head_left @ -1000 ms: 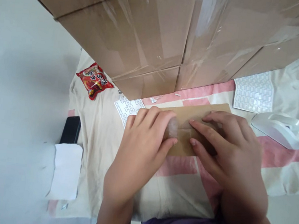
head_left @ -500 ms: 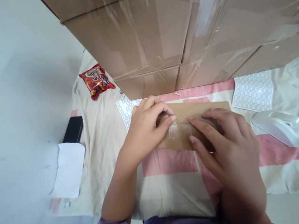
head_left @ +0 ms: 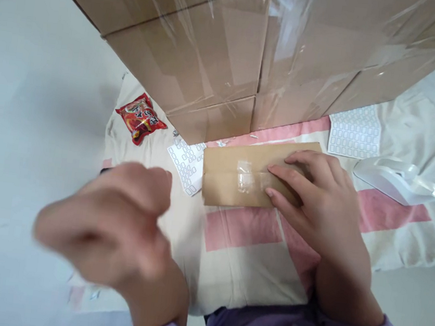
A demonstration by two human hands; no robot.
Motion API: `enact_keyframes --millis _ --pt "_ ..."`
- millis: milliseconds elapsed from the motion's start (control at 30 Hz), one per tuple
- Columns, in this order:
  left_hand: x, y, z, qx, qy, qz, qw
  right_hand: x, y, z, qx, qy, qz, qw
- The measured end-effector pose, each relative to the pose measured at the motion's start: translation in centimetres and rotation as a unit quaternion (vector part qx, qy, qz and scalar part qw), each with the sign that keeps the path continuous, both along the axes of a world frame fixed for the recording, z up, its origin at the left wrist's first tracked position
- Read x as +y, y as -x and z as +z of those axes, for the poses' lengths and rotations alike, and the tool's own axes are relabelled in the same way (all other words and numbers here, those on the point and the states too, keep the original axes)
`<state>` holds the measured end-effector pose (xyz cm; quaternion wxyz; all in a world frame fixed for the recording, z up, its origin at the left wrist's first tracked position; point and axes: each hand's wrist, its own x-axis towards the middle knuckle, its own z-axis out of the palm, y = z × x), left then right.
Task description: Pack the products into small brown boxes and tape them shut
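Note:
A small, flat brown cardboard box [head_left: 219, 176] lies on the cloth in front of me, with a short piece of clear tape [head_left: 244, 176] across its top seam. My right hand [head_left: 319, 201] rests on the box's right part, its fingers spread and the fingertips touching the top. Off to the left, my left hand [head_left: 112, 224] is raised close to the camera, apart from the box. Its fingers look bent but are smeared by motion, and anything in them cannot be made out.
A tall stack of plastic-wrapped cartons [head_left: 214, 53] stands behind the box. Sheets of label stickers [head_left: 189, 167] lie by its base. A red snack packet [head_left: 141, 118] is at left. A white curved plastic tool [head_left: 392, 180], perhaps a tape dispenser, lies at right on the patterned cloth [head_left: 244, 276].
My left hand has let go of the box and swung left and up towards the camera, uncovering the box's left end. My right hand stays on the box.

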<state>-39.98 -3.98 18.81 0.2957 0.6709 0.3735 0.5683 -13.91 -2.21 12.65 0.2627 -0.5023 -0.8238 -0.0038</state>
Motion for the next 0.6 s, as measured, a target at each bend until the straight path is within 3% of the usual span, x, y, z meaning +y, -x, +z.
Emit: enact_keyframes --millis 100,333,600 --pt "0.6 1.4 -0.1 0.047 -0.051 0.005 0.998 0.0 0.1 0.1 -0.009 0.005 -0.003 1.000" --pt "1.9 0.0 -0.3 0.176 0.143 -0.026 0.974 0.1 0.0 0.0 -0.006 -0.007 -0.002 1.000" --pt "2.3 -2.1 -1.2 0.237 0.164 0.017 0.957 -0.1 0.1 -0.1 -0.006 -0.010 -0.006 1.000"
